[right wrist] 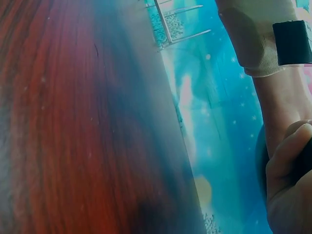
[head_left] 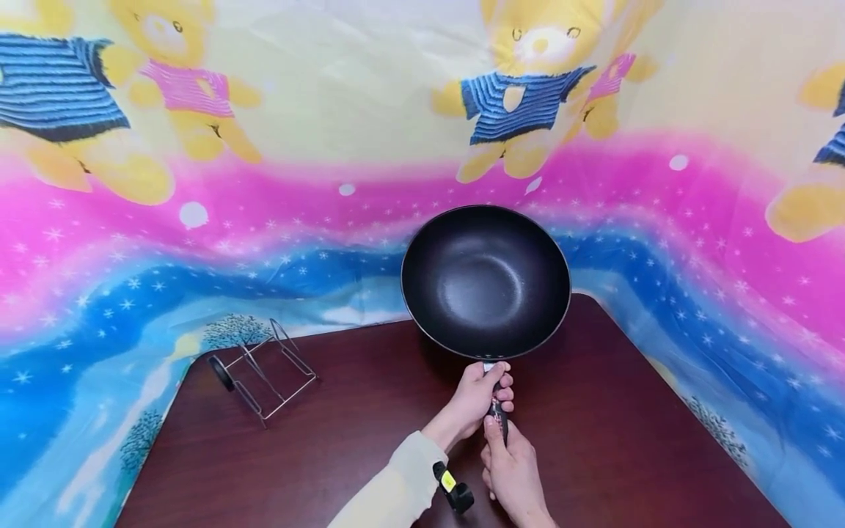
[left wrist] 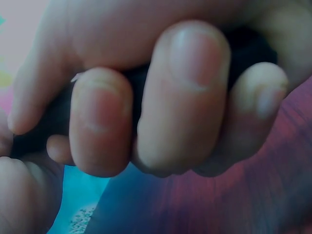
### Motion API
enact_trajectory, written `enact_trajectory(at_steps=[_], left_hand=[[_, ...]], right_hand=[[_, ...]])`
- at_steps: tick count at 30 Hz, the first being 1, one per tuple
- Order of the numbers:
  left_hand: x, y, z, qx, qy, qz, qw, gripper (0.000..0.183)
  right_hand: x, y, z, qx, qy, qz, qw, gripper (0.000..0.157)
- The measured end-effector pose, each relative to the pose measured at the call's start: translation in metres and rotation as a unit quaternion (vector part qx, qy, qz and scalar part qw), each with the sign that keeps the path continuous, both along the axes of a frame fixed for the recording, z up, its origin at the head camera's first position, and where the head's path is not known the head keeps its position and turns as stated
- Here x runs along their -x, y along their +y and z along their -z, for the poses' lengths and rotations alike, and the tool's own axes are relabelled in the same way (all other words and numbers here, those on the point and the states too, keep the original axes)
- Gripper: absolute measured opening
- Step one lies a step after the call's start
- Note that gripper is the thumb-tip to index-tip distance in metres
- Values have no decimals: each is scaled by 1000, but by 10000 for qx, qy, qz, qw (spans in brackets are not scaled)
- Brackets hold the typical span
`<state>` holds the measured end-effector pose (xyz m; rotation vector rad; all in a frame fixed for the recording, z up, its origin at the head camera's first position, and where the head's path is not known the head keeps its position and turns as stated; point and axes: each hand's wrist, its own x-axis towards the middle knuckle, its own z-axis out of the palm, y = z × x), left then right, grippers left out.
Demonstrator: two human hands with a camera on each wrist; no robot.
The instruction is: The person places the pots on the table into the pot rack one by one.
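Head view: a black wok (head_left: 485,282) is located above the rear part of the dark red-brown worktop (head_left: 343,425), right of centre. The wok is tilted, with its interior facing the camera; whether its underside touches the worktop cannot be determined. Its handle (head_left: 499,419) is directed toward the person.

The left hand (head_left: 480,396) grips the handle close to the wok body. The right hand (head_left: 517,469) grips the handle near its free end, thumb laid along the top. The two hands are positioned one behind the other, just beside each other.

Left wrist view: the fingers (left wrist: 183,112) of the left hand are curled around the black handle. Part of the other hand appears at the left edge.

Right wrist view: worktop and cloth fill most of the area; a sleeve with a black wrist unit (right wrist: 292,43) is at upper right.

A wire rack (head_left: 262,372) rests on the worktop at left, well apart from the wok. A black disc (head_left: 221,373) is at its left end. A printed cloth (head_left: 363,110) with yellow bears surrounds the rear and sides.
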<state>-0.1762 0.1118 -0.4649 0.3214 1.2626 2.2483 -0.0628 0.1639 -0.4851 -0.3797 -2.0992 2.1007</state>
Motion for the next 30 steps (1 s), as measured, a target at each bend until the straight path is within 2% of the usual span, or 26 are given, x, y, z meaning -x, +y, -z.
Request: enact_trajectory(at_steps=[9,21,30], left_hand=[[3,-20,-2,54,69,-231,9997,10],[13,-45,-11,24,158,-571,9982,10],[20,-70,-18,119,315,-849,9958,11]], right_hand=[[5,-13,1,54,88,-216,9997,51],[23,-28,-1,-104,394,-615,9973,46],[34,-45,-5,-33,530,-957,9940,51]])
